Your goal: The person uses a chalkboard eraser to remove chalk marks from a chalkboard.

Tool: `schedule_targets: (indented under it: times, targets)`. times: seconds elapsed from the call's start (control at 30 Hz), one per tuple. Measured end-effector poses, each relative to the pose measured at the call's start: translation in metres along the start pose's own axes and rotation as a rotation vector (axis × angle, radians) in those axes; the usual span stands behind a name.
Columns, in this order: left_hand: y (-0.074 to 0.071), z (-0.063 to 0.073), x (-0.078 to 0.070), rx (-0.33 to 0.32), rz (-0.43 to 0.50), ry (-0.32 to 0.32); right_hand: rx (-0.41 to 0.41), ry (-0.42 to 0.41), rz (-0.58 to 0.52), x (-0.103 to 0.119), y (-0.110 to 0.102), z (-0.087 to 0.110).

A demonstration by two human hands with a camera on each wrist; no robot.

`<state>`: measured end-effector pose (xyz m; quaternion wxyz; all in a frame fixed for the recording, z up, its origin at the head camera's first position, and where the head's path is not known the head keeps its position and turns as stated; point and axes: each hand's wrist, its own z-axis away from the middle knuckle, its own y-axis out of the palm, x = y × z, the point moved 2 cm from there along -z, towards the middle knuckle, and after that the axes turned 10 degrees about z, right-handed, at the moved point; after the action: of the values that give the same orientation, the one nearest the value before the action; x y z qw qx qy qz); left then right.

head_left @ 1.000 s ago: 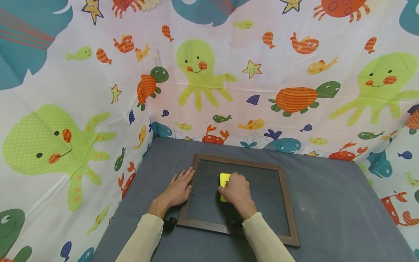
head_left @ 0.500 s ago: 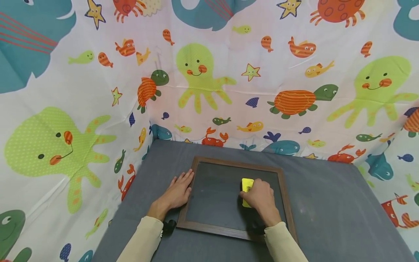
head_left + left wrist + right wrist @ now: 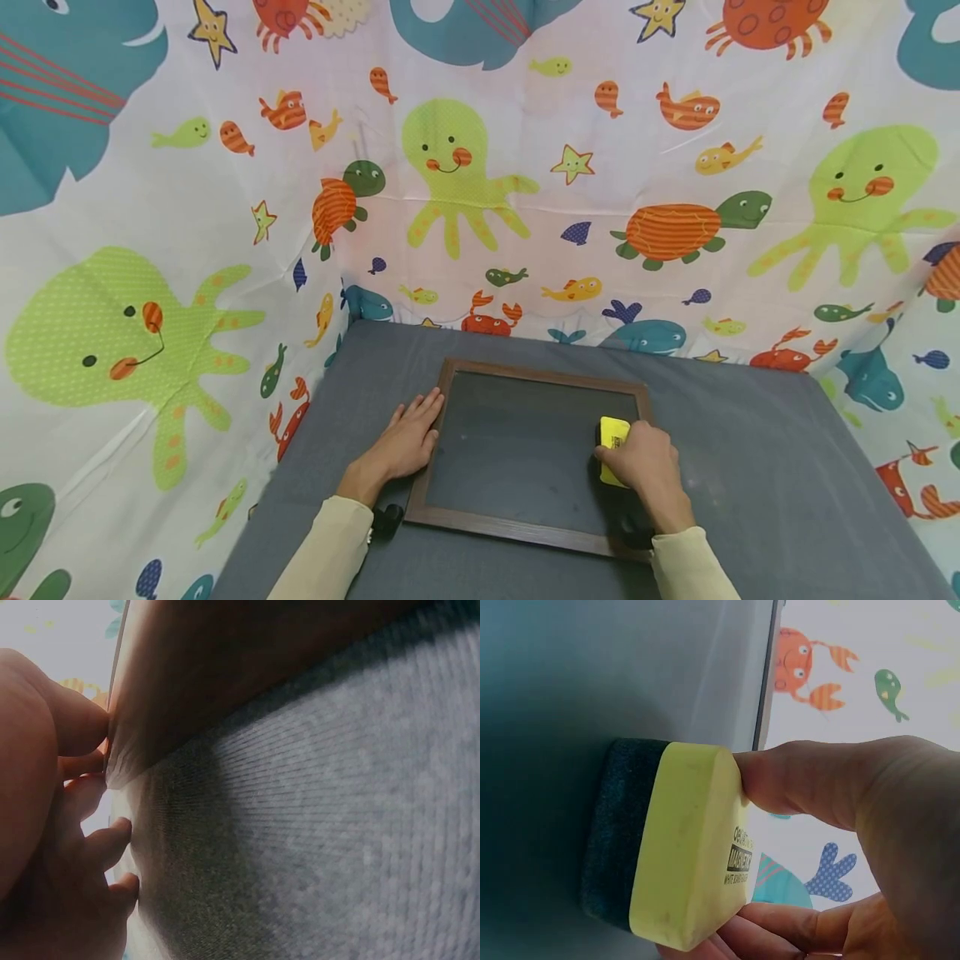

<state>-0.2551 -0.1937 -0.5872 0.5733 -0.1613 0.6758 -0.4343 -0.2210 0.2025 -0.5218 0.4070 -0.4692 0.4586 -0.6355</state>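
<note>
A blackboard with a brown wooden frame (image 3: pixel 517 531) lies flat on the grey cloth. Near its right side my right hand (image 3: pixel 651 467) grips a yellow whiteboard eraser (image 3: pixel 613 437) between thumb and fingers. In the right wrist view the dark felt underside of the eraser (image 3: pixel 682 847) rests against the board surface (image 3: pixel 547 750), and "MAGNETIC" is printed on its top. My left hand (image 3: pixel 401 442) lies with extended fingers along the left edge of the frame. The left wrist view shows those fingertips (image 3: pixel 112 840) right at the wooden edge (image 3: pixel 187 667).
Grey cloth (image 3: pixel 765 467) covers the table around the board. Behind and to the left stands a white curtain (image 3: pixel 525 133) printed with sea animals. A dark wrist-worn piece (image 3: pixel 387 521) sits under the left wrist, close to the frame's lower left corner.
My right hand has slid the eraser rightward across the board, from near its middle to close to the right frame side. The left hand stays at the left edge.
</note>
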Motion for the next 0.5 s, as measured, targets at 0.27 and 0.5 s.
schedule_targets:
  times: [0.27, 0.5]
  targets:
    - [0.002, 0.002, -0.001, 0.015, 0.007, 0.003, 0.007, 0.004, 0.009, -0.004, 0.000, 0.002]
    - [-0.002, 0.002, -0.003, 0.004, 0.013, 0.012, -0.026, -0.031, 0.022, 0.006, 0.003, -0.001]
